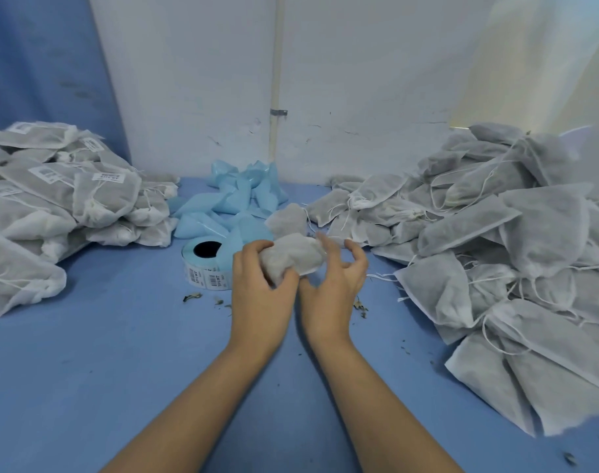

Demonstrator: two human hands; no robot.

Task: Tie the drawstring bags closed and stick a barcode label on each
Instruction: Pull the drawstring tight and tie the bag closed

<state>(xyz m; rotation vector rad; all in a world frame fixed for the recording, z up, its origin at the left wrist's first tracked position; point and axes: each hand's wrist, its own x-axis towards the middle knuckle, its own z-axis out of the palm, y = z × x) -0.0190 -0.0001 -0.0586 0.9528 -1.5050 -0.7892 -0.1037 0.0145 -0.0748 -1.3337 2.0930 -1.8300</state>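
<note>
Bare left hand (260,285) and bare right hand (335,285); both forearms (223,397) uncovered along their whole visible length

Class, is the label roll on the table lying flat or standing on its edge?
Lying flat: the label roll rests on the blue table, dark core hole facing up.

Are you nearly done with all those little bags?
Not yet. The pile on the left already wears barcode labels. The left hand grips one bag, the right hand beside it, with no label showing on it. The big pile on the right shows no labels, and the label roll waits on the table.
</note>
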